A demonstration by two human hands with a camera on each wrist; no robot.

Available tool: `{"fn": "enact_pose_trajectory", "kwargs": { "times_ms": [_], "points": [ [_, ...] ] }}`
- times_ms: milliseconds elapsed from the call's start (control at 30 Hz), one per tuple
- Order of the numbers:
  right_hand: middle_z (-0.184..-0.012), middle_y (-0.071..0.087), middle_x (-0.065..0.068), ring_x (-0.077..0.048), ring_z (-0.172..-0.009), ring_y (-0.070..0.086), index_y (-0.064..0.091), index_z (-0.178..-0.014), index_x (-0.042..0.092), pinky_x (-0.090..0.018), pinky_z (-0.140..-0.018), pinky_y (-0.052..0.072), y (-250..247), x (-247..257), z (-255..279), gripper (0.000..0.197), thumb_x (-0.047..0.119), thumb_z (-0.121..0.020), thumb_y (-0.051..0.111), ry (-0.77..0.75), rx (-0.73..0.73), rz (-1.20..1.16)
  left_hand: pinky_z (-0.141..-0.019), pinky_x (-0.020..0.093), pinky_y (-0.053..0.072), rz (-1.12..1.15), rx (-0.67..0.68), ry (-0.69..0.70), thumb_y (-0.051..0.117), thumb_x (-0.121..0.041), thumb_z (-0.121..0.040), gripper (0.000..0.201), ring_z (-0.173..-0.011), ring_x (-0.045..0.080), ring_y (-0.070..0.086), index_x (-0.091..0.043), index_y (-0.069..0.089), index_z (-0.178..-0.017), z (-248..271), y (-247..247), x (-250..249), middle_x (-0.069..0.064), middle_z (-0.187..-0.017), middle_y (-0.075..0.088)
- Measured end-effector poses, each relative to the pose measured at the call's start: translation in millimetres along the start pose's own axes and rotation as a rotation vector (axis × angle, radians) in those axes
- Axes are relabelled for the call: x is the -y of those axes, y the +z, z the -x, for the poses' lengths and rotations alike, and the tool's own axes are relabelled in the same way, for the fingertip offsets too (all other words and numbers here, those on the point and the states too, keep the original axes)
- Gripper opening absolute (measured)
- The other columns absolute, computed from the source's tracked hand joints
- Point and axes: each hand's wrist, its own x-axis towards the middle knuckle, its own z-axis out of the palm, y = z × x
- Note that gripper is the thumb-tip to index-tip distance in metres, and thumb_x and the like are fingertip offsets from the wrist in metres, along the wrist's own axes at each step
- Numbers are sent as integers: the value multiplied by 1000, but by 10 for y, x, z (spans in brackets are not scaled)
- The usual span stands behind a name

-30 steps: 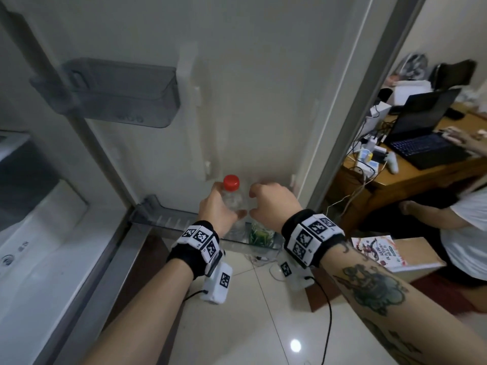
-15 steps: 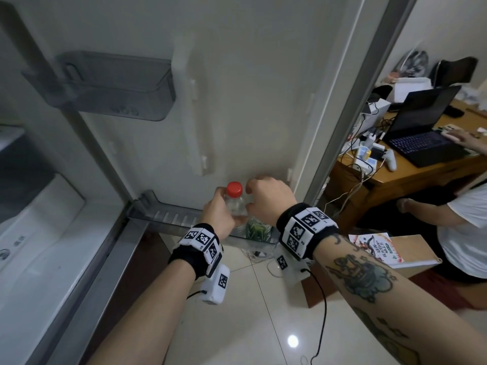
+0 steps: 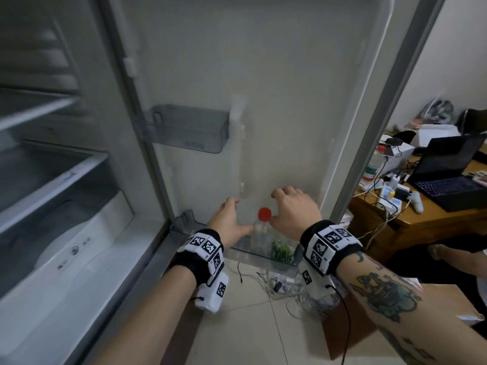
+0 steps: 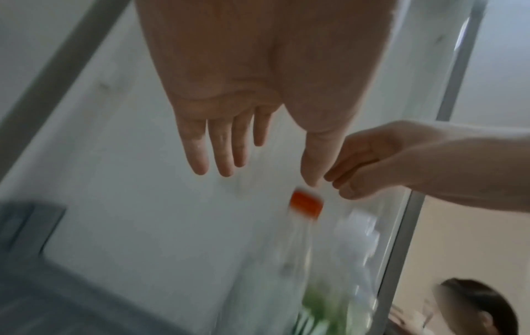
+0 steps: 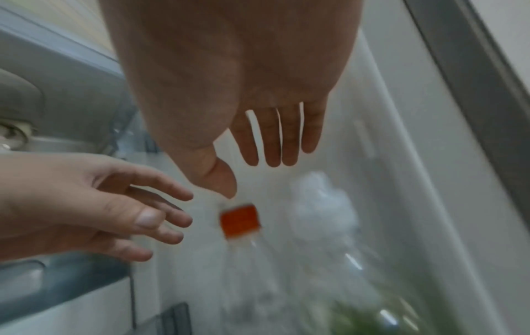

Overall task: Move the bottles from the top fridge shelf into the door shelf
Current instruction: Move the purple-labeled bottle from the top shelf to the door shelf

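i am looking down through the head camera at an open fridge door, with the fridge's inner compartment to my left. two clear bottles stand upright in the lowest door shelf point(image 3: 261, 255), just beside each other. the red-capped bottle point(image 3: 261, 227) is on the left; the green-labelled bottle point(image 3: 283, 250) is on the right, and its cap looks white in the wrist views.

my left hand point(image 3: 228, 223) hovers just left of the red cap, fingers straight and spread, holding nothing. my right hand point(image 3: 294, 212) hovers just right of it and above the green-labelled bottle, fingers loose and apart, also holding nothing. in both wrist views each thumb tip sits very near the red cap; the blur keeps me from telling whether either touches it.

judging progress: both bottles in sight are seated in the door shelf and neither is held, so this part looks finished. the fridge shelves point(image 3: 34, 111) visible at the left edge show no bottles, but only part of them is in frame, so i cannot tell whether any remain. a smaller door bin point(image 3: 188, 130) higher up holds nothing i can see.
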Motion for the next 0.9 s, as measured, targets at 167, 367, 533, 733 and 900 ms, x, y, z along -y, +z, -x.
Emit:
{"fn": "enact_pose_trajectory", "kwargs": {
  "times_ms": [167, 367, 533, 733, 900],
  "points": [
    [-130, 59, -7, -29, -121, 54, 56, -133, 16, -37, -96, 43, -563, 605, 44, 51, 33, -85, 60, -102, -184, -151, -102, 34, 44, -24, -210, 97, 71, -31, -85, 60, -119, 17, 56, -17, 44, -136, 437, -778, -138, 5, -131, 58],
    [-119, 65, -5, -26, -111, 61, 60, -123, 14, -37, -87, 51, -1179, 1753, 28, 42, 34, -86, 62, -368, -332, -400, -91, 36, 52, -46, -611, 147, 71, -25, -81, 36, -94, 14, 64, -19, 59, -115, 1050, -2036, -414, -6, -99, 66],
    [-117, 66, -4, -25, -107, 63, 58, -123, 13, -33, -84, 48, -1778, 2617, 23, 42, 30, -86, 64, -548, -417, -516, -90, 36, 52, -153, -907, 181, 69, -25, -83, 30, -95, 17, 65, -17, 62, -111, 1624, -3137, -668, -4, -98, 68],
    [-122, 64, -3, -24, -109, 62, 52, -129, 16, -39, -91, 51, -2434, 3334, 32, 47, 31, -86, 64, -680, -473, -631, -84, 27, 48, -267, -1101, 172, 66, -23, -86, 28, -94, 14, 61, -16, 59, -113, 2191, -4072, -972, -7, -98, 61],
    [-124, 60, -5, -22, -110, 60, 46, -135, 16, -41, -93, 51, -2888, 3767, 135, 51, 27, -88, 64, -791, -500, -758, -90, 28, 48, -234, -1233, 168, 64, -29, -88, 35, -102, 15, 60, -15, 59, -120, 2559, -4560, -1170, -2, -112, 63]
  ]
}}
